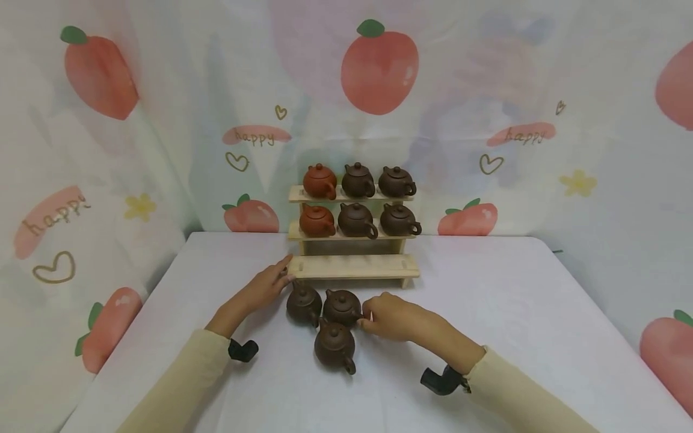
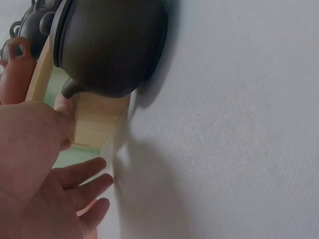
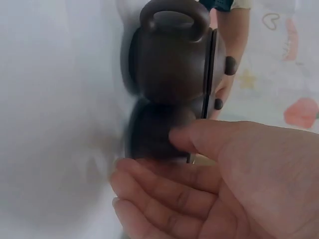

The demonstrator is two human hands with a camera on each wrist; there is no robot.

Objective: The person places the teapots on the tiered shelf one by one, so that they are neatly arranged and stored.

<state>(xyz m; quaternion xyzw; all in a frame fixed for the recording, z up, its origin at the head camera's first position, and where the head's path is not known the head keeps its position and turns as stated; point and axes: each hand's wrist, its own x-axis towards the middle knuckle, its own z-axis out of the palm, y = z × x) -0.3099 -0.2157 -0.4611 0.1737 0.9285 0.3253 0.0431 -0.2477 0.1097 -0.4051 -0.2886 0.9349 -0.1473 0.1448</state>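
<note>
My right hand (image 1: pixel 395 316) pinches the handle side of a dark brown teapot (image 1: pixel 341 307) standing on the table. In the right wrist view, thumb and curled fingers meet at that pot and hide its handle. Beside it stand a second dark teapot (image 1: pixel 304 304) on the left and a third (image 1: pixel 334 344) nearer the front, its handle (image 3: pixel 174 10) toward the camera. My left hand (image 1: pixel 265 287), fingers loosely extended, rests against the left end of the wooden rack's lowest shelf (image 1: pixel 354 266). In the left wrist view, its thumb touches the wood just past a dark teapot's spout (image 2: pixel 72 88).
The rack's upper two shelves hold reddish teapots (image 1: pixel 319 181) on the left and dark teapots (image 1: pixel 357 180) to their right. Bare wood shows on the lowest shelf. A white cloth (image 1: pixel 487 288) covers the table, and a fruit-printed curtain (image 1: pixel 460 90) hangs behind.
</note>
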